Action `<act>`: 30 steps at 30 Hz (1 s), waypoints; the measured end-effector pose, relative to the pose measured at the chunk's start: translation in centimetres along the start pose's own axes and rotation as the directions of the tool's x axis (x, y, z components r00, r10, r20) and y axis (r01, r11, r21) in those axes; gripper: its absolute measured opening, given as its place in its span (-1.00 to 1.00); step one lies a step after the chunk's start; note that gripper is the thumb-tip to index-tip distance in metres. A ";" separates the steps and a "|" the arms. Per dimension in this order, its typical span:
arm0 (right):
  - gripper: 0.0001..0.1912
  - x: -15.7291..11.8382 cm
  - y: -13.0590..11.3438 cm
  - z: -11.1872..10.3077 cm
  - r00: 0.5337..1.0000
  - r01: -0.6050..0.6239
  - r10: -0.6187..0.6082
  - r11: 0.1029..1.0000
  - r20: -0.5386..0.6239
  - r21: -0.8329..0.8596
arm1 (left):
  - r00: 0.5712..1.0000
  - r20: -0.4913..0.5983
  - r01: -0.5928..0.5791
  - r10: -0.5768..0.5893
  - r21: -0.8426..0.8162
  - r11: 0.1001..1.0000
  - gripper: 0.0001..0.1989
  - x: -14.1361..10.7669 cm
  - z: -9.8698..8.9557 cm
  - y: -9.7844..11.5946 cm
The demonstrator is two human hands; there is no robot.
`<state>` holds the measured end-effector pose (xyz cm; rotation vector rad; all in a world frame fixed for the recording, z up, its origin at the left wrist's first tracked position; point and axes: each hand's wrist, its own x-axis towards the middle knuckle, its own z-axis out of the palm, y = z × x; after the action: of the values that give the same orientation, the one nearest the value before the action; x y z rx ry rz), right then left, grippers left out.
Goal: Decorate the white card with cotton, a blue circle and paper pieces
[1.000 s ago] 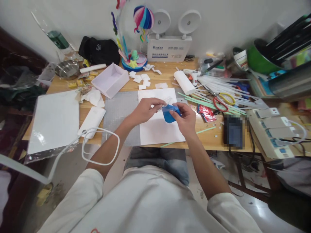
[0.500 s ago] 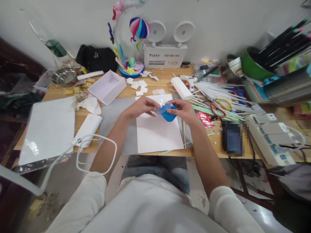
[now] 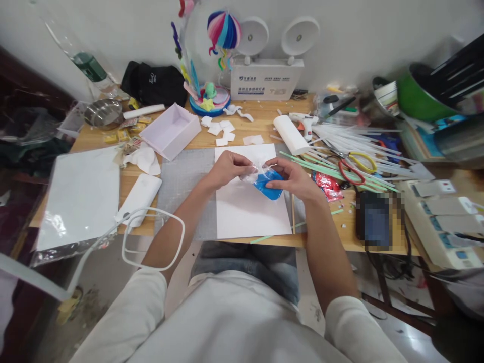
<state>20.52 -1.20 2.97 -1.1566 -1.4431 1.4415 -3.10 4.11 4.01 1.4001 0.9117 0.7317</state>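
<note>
A blue packet with a clear plastic end is held over a white sheet of paper. My left hand pinches the clear plastic at the packet's left end. On the other side, my right hand grips the blue part between thumb and fingers. The sheet lies on a grey mat, and a thin wooden stick lies along its right edge.
A lilac box and a white power bank-like block are at the left. To the right lie scissors, pale sticks, a glue gun and a power strip. A white lamp arm crosses the lower left.
The clear plastic is spread wider between my hands, and the blue packet sits slightly lower and further right in view. The whole view has shifted a little.
</note>
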 end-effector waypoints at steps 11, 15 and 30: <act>-0.58 0.9 0.6 2.0 0.877 0.132 -0.082 0.989 -0.473 0.073 | 0.997 0.072 0.021 -0.023 0.029 0.999 -0.68 -0.3 -0.3 -0.1; -0.64 0.7 0.2 2.4 0.830 0.154 -0.157 0.987 -0.535 -0.051 | 0.996 0.070 0.056 -0.051 -0.080 0.995 -0.61 0.0 0.1 -0.9; -0.75 0.9 1.2 2.2 0.839 0.210 -0.209 0.976 -0.503 -0.057 | 0.997 0.075 0.007 0.007 -0.185 0.983 -0.56 0.3 1.0 -1.6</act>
<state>18.29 -1.09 1.55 -1.2197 -1.1478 0.8917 -2.21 3.73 2.32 1.2552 0.7644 0.7394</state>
